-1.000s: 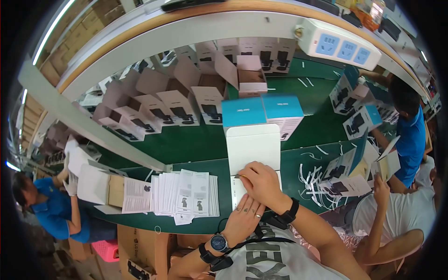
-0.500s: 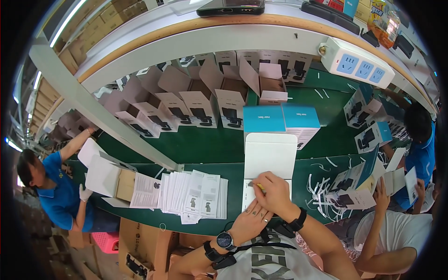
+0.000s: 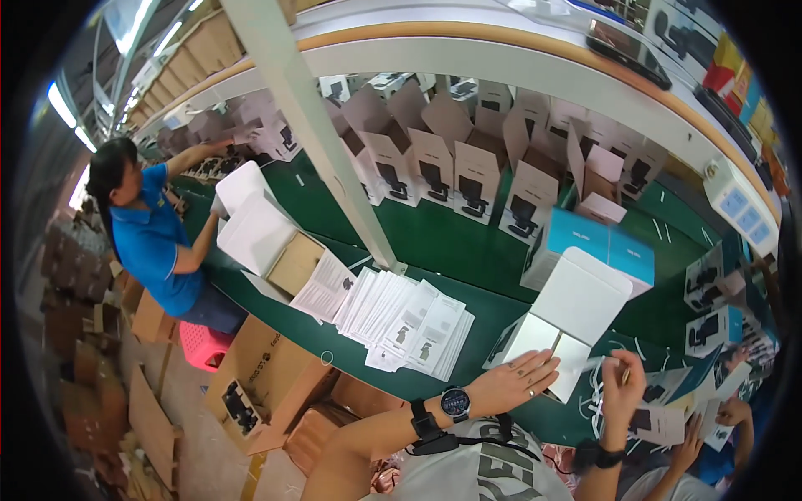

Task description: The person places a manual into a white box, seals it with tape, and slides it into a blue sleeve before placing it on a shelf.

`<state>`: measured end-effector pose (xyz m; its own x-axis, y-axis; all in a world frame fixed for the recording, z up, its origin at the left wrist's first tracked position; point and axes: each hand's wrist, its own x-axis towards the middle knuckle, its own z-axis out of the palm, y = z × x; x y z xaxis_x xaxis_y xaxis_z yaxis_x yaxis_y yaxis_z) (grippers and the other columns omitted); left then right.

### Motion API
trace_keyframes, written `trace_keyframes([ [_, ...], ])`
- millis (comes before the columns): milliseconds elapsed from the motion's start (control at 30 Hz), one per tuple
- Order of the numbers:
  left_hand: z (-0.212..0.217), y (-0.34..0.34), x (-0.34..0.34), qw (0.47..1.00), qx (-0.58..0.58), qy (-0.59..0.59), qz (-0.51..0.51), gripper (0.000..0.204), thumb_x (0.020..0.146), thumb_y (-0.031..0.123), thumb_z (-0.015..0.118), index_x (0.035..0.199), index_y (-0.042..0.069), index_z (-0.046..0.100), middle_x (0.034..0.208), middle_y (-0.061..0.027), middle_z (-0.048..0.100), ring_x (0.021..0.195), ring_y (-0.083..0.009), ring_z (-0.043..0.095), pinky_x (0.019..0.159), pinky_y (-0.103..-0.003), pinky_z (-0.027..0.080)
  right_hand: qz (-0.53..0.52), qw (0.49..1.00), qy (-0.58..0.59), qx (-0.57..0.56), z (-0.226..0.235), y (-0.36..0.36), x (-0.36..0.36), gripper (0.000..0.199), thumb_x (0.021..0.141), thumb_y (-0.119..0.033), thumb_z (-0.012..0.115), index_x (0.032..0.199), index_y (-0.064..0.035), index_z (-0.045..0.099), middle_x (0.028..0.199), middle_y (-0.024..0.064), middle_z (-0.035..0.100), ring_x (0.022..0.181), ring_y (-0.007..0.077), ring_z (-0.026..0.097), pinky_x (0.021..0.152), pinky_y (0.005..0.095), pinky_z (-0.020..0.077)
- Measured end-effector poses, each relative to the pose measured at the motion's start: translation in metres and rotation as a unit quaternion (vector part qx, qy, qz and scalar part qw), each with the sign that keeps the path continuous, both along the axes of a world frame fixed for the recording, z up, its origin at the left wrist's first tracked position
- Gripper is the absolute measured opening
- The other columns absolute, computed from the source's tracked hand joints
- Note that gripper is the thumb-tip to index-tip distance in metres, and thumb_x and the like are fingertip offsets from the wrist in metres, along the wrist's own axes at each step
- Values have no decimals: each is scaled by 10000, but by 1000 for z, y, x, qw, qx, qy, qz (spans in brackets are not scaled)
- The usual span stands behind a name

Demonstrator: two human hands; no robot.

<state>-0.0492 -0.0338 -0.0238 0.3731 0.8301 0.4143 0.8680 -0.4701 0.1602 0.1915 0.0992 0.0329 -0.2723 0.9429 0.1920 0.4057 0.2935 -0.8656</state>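
Note:
In front of me stands a box (image 3: pixel 533 336) with its white lid (image 3: pixel 587 292) raised and its white inner flaps folded in, a narrow gap between them. My left hand (image 3: pixel 511 382) lies over the near part of the flaps, fingers stretched out. To the right of the box, my right hand (image 3: pixel 622 388) is raised with its fingers curled. A thin white strip (image 3: pixel 594 364), blurred, sticks out from those fingers toward the box; a small yellowish thing also shows among them, too small to name.
Stacked printed leaflets (image 3: pixel 418 326) lie left of the box, beside an open carton (image 3: pixel 294 260). Blue-topped boxes (image 3: pixel 576 234) and a row of open boxes (image 3: pixel 472 179) stand behind. Loose strips (image 3: pixel 595 409) lie at right. Co-workers (image 3: pixel 154 225) are on both sides; a post (image 3: pixel 317 134) rises left.
My view has swung left. My right hand has left the box and moved up to the right, the white strip now showing. My left hand has flattened out; the inner flaps are uncovered more.

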Motion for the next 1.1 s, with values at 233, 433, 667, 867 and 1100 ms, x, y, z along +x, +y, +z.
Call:
trace_keyframes([
  [233,24,-6,6,998,-65,26,-2,659,947,247,650,1523,-28,486,1679,-186,383,1559,-357,362,1284,-461,298,67,997,16,-37,-24,9,28,278,1082,-160,614,1290,10,685,1109,75,760,779,90,607,673,264,475],
  [433,41,-10,11,981,-72,-182,17,626,990,366,707,1454,-24,549,1564,-189,521,1456,-378,485,1218,-440,381,111,977,148,-105,-28,7,-8,326,1111,-194,541,1341,-3,673,1279,121,731,832,104,615,728,252,474],
  [667,24,17,11,785,-208,-581,-62,344,994,233,747,1267,39,670,1087,-132,756,1014,-203,722,871,-372,570,198,979,31,-46,19,-15,30,326,1017,-196,591,1276,-20,679,1236,117,722,930,162,630,815,276,485],
  [867,27,14,-12,769,-228,-595,-49,338,979,217,771,1258,50,679,1145,-95,739,1023,-207,689,907,-376,546,337,934,-17,121,45,12,-74,200,902,-155,796,1058,-79,696,1073,85,706,920,306,683,812,408,525],
  [1100,16,16,-26,810,-279,-513,-59,501,965,144,783,1411,36,580,1364,-80,645,1245,-185,613,1050,-377,502,382,912,15,152,20,19,-122,186,890,-171,813,1025,-92,713,997,63,694,883,300,683,768,404,539],
])
